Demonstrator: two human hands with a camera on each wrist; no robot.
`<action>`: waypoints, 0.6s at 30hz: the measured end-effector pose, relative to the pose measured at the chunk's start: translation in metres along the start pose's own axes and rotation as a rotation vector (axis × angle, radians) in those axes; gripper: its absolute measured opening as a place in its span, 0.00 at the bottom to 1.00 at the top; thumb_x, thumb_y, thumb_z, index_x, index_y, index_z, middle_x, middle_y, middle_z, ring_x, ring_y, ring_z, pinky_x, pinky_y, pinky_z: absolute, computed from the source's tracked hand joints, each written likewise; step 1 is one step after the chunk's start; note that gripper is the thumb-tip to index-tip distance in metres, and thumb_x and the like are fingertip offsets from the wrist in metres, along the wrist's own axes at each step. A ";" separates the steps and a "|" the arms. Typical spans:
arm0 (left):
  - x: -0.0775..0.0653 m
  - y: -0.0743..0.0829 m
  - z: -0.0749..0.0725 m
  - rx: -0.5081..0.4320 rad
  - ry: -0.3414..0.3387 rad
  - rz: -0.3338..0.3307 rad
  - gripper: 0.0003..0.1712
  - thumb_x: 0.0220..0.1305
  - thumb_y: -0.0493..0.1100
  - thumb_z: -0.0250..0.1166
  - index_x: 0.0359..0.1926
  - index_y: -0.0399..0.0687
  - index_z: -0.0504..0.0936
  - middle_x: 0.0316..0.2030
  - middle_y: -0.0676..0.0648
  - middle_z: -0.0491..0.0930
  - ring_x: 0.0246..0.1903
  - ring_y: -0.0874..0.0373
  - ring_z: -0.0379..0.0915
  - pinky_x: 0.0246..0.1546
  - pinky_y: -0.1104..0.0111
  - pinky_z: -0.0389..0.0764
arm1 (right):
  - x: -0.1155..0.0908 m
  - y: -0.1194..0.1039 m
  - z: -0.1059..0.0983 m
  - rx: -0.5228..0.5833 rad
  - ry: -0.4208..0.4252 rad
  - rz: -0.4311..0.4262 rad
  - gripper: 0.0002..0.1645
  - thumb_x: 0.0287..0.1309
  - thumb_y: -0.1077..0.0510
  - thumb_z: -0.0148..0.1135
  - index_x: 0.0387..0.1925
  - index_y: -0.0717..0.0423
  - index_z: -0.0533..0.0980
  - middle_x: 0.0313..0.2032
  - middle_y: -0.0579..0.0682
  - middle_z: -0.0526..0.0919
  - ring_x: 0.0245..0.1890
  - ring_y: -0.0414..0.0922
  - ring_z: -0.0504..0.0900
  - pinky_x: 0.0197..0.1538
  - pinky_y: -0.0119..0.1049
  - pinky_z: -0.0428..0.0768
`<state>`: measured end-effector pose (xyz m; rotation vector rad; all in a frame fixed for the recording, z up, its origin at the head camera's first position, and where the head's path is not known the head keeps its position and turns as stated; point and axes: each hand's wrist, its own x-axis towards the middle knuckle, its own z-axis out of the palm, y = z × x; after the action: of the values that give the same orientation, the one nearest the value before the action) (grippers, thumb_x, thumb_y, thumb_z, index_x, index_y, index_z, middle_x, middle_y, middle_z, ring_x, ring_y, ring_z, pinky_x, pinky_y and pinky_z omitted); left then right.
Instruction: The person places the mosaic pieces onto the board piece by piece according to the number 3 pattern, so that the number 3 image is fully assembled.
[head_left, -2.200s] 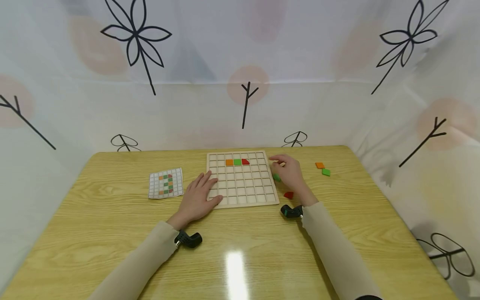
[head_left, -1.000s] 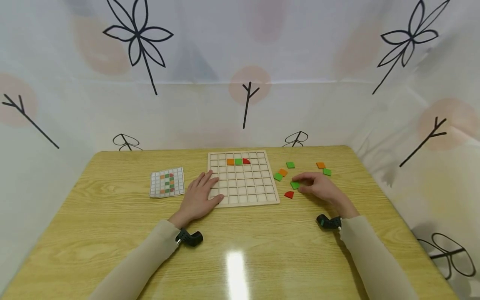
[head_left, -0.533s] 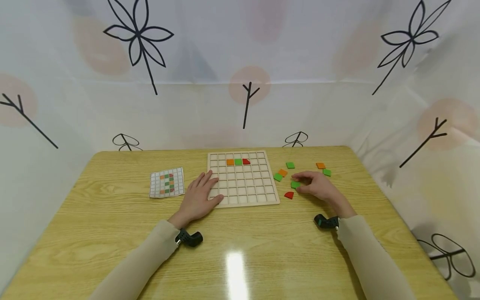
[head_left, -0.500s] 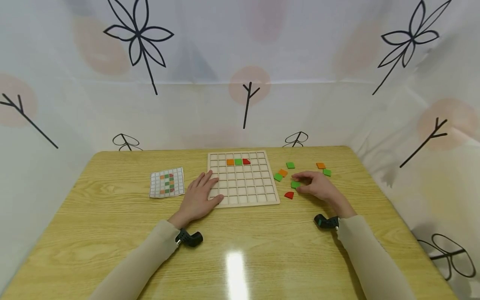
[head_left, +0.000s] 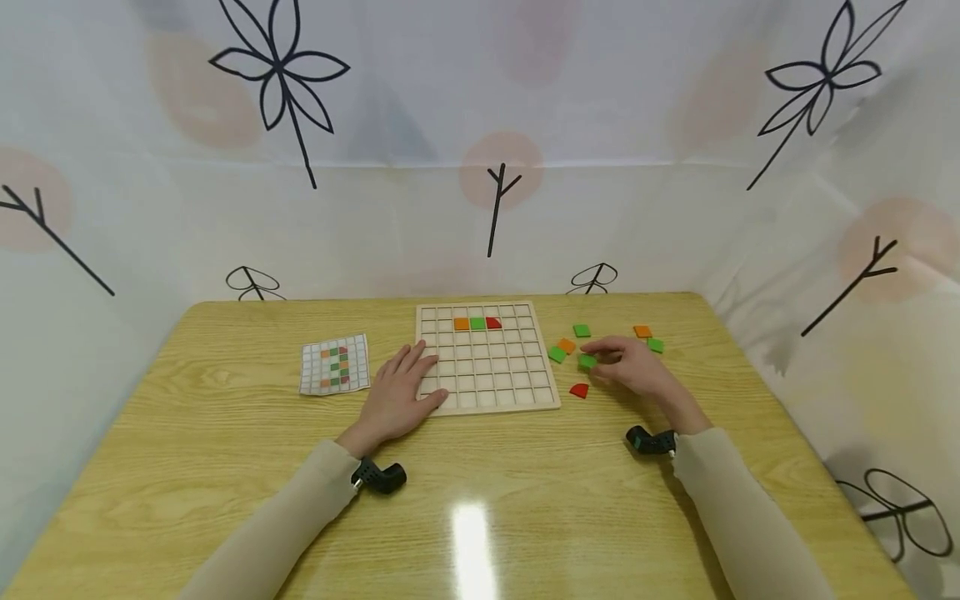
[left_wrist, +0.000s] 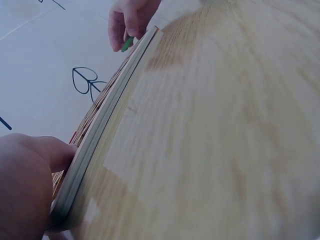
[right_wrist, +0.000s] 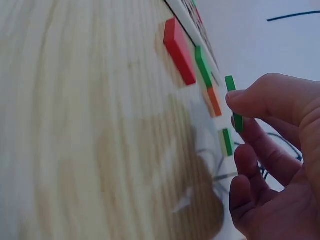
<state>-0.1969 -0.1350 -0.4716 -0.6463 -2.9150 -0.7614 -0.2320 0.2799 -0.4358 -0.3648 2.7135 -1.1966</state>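
Right hand [head_left: 633, 367] pinches a green tile [head_left: 587, 361] between thumb and fingers, lifted clear of the surface [head_left: 525, 500], just right of the wooden grid board [head_left: 487, 392]. Left hand [head_left: 397, 392] lies flat with fingers straight, pressing the board's near left corner. Three tiles, orange, green and red, fill the board's far row. Loose tiles lie to the right, including a red tile [head_left: 578, 390]; a pattern card [head_left: 333, 365] lies to the left.

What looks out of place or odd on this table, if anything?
Nothing stands out as damaged or spilled. The wooden grid board lies flat, with three tiles seated in its second row. The loose tiles right of it are merely scattered. The right hand pinches a green tile; the left hand rests on the board's edge.
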 end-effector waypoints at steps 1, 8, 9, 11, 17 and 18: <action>0.000 0.000 0.000 0.000 0.001 0.003 0.37 0.71 0.62 0.56 0.73 0.49 0.67 0.77 0.44 0.51 0.75 0.43 0.43 0.70 0.43 0.49 | 0.001 -0.002 0.000 -0.003 0.001 -0.006 0.22 0.62 0.61 0.67 0.58 0.58 0.80 0.54 0.59 0.79 0.50 0.56 0.77 0.43 0.42 0.79; 0.000 0.001 0.000 0.002 -0.004 0.004 0.37 0.70 0.62 0.56 0.73 0.49 0.67 0.77 0.43 0.51 0.75 0.43 0.42 0.70 0.43 0.50 | 0.010 -0.014 0.006 -0.012 0.027 -0.044 0.18 0.61 0.62 0.67 0.53 0.57 0.83 0.50 0.57 0.79 0.46 0.53 0.78 0.41 0.41 0.79; 0.000 0.001 0.000 0.003 -0.005 0.003 0.37 0.70 0.62 0.56 0.73 0.49 0.67 0.77 0.43 0.51 0.75 0.43 0.42 0.70 0.43 0.50 | 0.012 -0.016 0.007 -0.009 0.025 -0.054 0.17 0.61 0.62 0.67 0.52 0.58 0.83 0.49 0.56 0.80 0.46 0.52 0.78 0.41 0.40 0.80; 0.000 0.002 -0.001 0.002 -0.009 -0.001 0.37 0.71 0.62 0.57 0.73 0.49 0.67 0.77 0.43 0.51 0.75 0.43 0.42 0.70 0.43 0.50 | 0.016 -0.019 0.010 0.001 0.021 -0.072 0.16 0.61 0.63 0.67 0.51 0.59 0.84 0.49 0.57 0.80 0.45 0.52 0.77 0.41 0.39 0.80; -0.001 0.003 -0.004 0.004 -0.013 -0.004 0.37 0.71 0.62 0.57 0.73 0.48 0.67 0.77 0.44 0.51 0.75 0.43 0.43 0.70 0.43 0.50 | 0.031 -0.029 0.024 0.008 -0.004 -0.112 0.15 0.60 0.65 0.66 0.50 0.59 0.84 0.47 0.55 0.81 0.41 0.50 0.76 0.39 0.39 0.79; -0.001 0.003 -0.004 0.005 -0.011 -0.004 0.37 0.71 0.62 0.57 0.73 0.48 0.67 0.77 0.43 0.51 0.75 0.42 0.43 0.70 0.43 0.50 | 0.034 -0.031 0.027 0.005 -0.004 -0.118 0.15 0.61 0.65 0.66 0.50 0.59 0.84 0.47 0.55 0.81 0.41 0.50 0.76 0.40 0.40 0.79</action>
<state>-0.1948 -0.1350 -0.4673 -0.6462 -2.9280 -0.7539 -0.2532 0.2318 -0.4323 -0.5327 2.7187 -1.2305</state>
